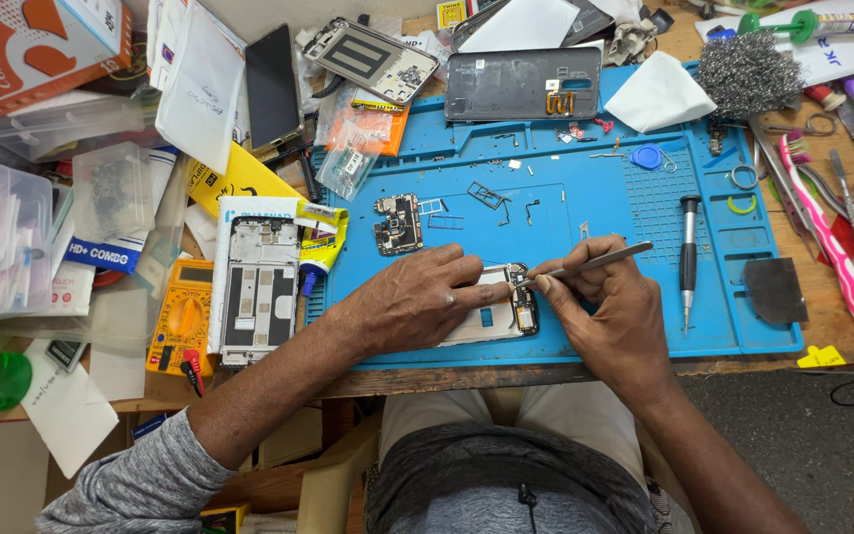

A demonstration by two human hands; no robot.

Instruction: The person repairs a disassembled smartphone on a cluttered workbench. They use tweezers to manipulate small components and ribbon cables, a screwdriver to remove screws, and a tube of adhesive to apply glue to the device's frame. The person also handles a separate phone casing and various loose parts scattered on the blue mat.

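An opened white phone (pixel 494 311) lies on the blue work mat (pixel 565 198) near the mat's front edge. My left hand (pixel 409 302) rests flat on it and pins it down. Metal tweezers (pixel 585 264) are held in my right hand (pixel 613 316), with their tip on the phone's dark upper end by the camera area. A small circuit board (pixel 397 224) lies on the mat just above my left hand, beside small metal trays and brackets (pixel 486 195).
A screwdriver (pixel 688 255) stands on the mat right of my hand. Grey phone back cover (pixel 521 84) and white cloth (pixel 656 94) lie at the mat's top. Phone frame (pixel 260 287), yellow multimeter (pixel 182 311) and glue tube (pixel 320 252) sit left. Brushes, scissors and steel wool (pixel 746 69) lie right.
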